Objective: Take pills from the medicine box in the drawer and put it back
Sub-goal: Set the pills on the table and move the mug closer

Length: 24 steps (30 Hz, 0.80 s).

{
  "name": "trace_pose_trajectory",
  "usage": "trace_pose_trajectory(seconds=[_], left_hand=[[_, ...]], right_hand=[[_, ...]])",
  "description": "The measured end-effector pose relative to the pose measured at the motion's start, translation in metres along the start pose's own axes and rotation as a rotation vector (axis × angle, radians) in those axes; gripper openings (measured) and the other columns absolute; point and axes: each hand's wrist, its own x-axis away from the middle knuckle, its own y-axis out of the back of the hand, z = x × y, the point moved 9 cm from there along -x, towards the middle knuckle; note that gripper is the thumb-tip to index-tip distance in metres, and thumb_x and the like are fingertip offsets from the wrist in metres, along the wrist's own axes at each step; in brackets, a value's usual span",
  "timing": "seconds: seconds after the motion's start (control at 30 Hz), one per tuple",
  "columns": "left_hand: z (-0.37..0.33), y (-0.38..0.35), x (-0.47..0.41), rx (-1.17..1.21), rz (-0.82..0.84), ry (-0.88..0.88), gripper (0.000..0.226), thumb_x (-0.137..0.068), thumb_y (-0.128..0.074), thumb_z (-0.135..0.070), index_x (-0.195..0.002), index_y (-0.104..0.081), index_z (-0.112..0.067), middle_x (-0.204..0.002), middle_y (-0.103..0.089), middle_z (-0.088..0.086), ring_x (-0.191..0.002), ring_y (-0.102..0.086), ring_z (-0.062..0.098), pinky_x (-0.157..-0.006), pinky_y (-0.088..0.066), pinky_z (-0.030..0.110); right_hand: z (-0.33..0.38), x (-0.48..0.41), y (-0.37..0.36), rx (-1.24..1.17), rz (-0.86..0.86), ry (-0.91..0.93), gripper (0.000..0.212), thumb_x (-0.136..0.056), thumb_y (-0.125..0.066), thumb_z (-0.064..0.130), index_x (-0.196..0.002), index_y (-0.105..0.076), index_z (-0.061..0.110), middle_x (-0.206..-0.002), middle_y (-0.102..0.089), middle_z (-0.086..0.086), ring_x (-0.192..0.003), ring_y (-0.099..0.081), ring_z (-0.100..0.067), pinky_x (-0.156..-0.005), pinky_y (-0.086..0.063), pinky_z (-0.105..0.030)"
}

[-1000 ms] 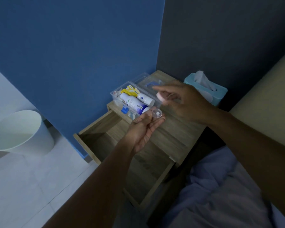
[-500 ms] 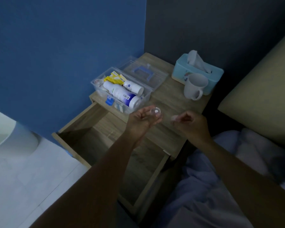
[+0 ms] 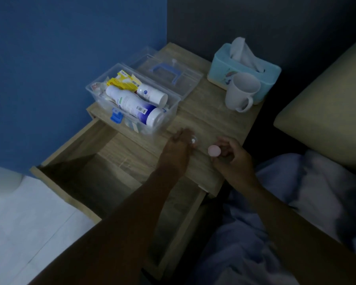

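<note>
The clear medicine box [image 3: 164, 118] stands open on the wooden nightstand [image 3: 214, 120], holding white bottles [image 3: 136, 105] and yellow packets. Its clear lid [image 3: 169, 73] with a blue handle lies behind it. My left hand [image 3: 177, 149] is low over the nightstand top, its fingers closed on a small clear pill container [image 3: 193, 140]. My right hand [image 3: 230, 159] holds a small pink cap [image 3: 214, 150] just to the right of it. The drawer [image 3: 103, 169] below is pulled out and looks dark inside.
A white mug [image 3: 240, 93] and a light blue tissue box [image 3: 243, 70] stand at the back right of the nightstand. Bedding [image 3: 296, 202] and a pillow [image 3: 327, 112] lie to the right. Blue wall at left, white floor below.
Both hands have dropped from above the medicine box to the front part of the nightstand top. The right hand pulled back from near the box, and the pink cap now faces up.
</note>
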Motion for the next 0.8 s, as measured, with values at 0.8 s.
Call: trace_pose_trajectory(seconds=[0.8], left_hand=[[0.024, -0.003, 0.049, -0.529, 0.047, -0.086, 0.058, -0.103, -0.029, -0.036, -0.153, -0.021, -0.007, -0.161, -0.017, 0.015, -0.15, -0.012, 0.027, -0.122, -0.008, 0.039]], right_hand=[[0.095, -0.089, 0.051, 0.412, -0.319, 0.181, 0.054, -0.087, -0.06, 0.016, -0.137, -0.045, 0.005, -0.142, -0.045, -0.017, -0.134, -0.042, -0.029, -0.11, -0.04, -0.042]])
